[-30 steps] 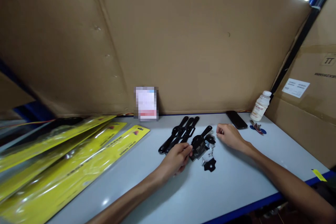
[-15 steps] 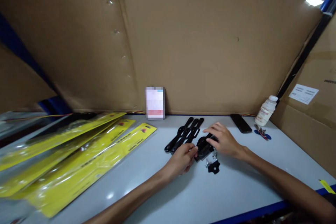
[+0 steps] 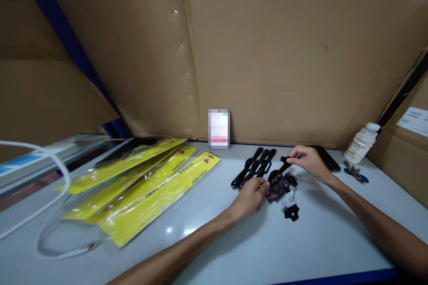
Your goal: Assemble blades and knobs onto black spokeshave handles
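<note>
My left hand (image 3: 252, 195) is closed on the near end of a black bar with a round hub (image 3: 276, 176). With thumb and fingertips, my right hand (image 3: 309, 163) pinches a dark piece at the bar's far end; whether it is separate I cannot tell. Under the hub lies a dark grey block-like part (image 3: 277, 195). A round black part (image 3: 291, 180) is just right of it. Silver screws (image 3: 292, 197) and a black star-shaped knob (image 3: 292, 213) lie nearer me. Several similar black bars (image 3: 247, 173) rest side by side beyond my left hand.
Yellow carded packages in clear plastic (image 3: 160, 200) spread over the left of the table. A blurred upright card or screen (image 3: 219, 129) leans on the cardboard wall (image 3: 267, 62). At right are a black phone (image 3: 329, 160), a white bottle (image 3: 361, 144) and keys (image 3: 355, 172). A white cable (image 3: 65, 178) loops at left.
The view has swung left, bringing the white cable into sight. My right hand has drawn back from over the hub to the bar's far end. My left hand keeps its hold.
</note>
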